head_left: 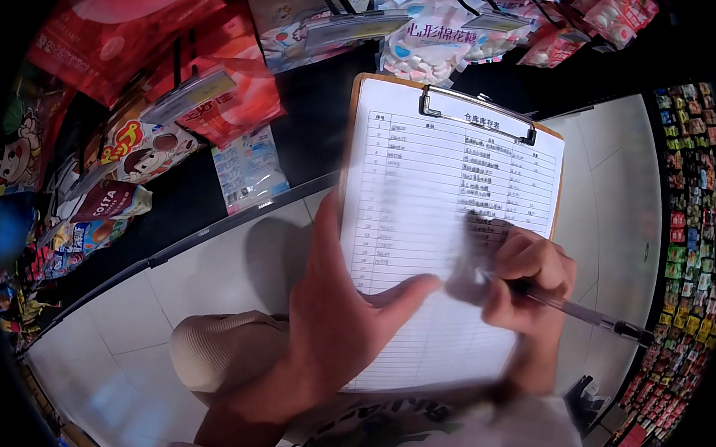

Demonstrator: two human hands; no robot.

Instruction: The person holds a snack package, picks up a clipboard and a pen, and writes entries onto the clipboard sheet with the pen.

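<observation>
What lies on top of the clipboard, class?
A printed form under a metal clip. The left hand and the right hand, with a pen, hide whatever is beneath.

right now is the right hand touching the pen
Touching: the head view shows the right hand gripping the pen, which emerges directly from its grasp.

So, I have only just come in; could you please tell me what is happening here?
The person's left hand holds a brown clipboard with a metal clip at its left edge, thumb over the white printed table sheet. The right hand holds a slim pen with a clear, dark barrel over the page; its writing tip is hidden. Upper rows carry entries, while the lower ones look blank. Ahead hang colourful plastic snack bags.
</observation>
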